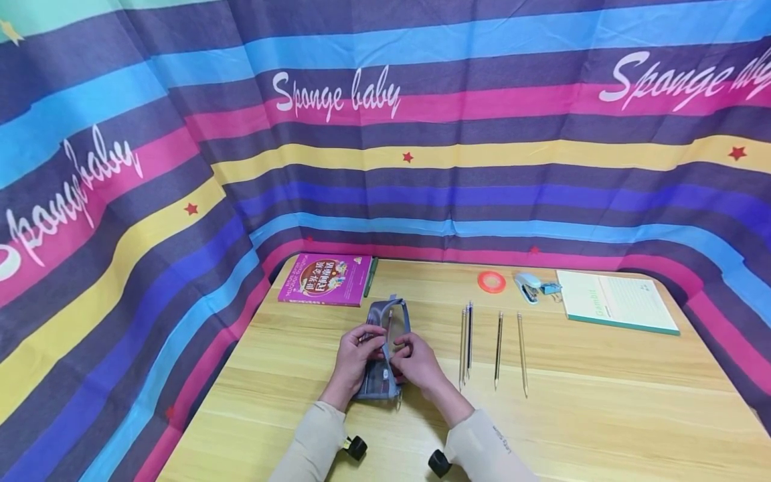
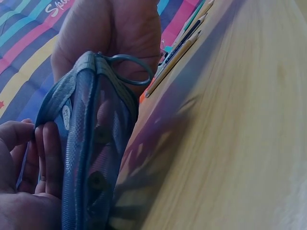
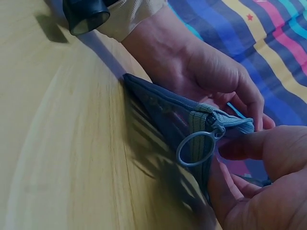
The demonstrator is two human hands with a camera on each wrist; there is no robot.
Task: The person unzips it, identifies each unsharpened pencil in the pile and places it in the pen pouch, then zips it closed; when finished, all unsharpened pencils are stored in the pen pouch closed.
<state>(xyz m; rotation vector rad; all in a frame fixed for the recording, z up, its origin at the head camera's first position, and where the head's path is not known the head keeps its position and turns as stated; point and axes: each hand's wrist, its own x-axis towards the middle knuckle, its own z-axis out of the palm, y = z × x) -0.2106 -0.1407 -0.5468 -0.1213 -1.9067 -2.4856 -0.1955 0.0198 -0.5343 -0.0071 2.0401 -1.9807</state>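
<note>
Pale sleeves [image 1: 308, 445] lay in foreground, black devices [image 1: 357, 447] at cuffs. Left hand [image 1: 354, 356] pinched one rim of grey zip pouch [image 1: 375, 386]; right hand [image 1: 418, 363] gripped opposite rim, mouth parted between them. Pouch sat on tabletop [image 1: 590, 402] in front of person, zip pull [image 3: 218, 130] hung at near end, one pencil [image 1: 390, 316] showed at mouth. Four other pencils [image 1: 498, 351] lay right of pouch, two side by side. Farther back: purple book [image 1: 328, 278] left; orange tape roll [image 1: 482, 282], blue stapler [image 1: 528, 288], notepad [image 1: 617, 301] right. Striped cloth [image 1: 409, 194] hung behind tabletop.
</note>
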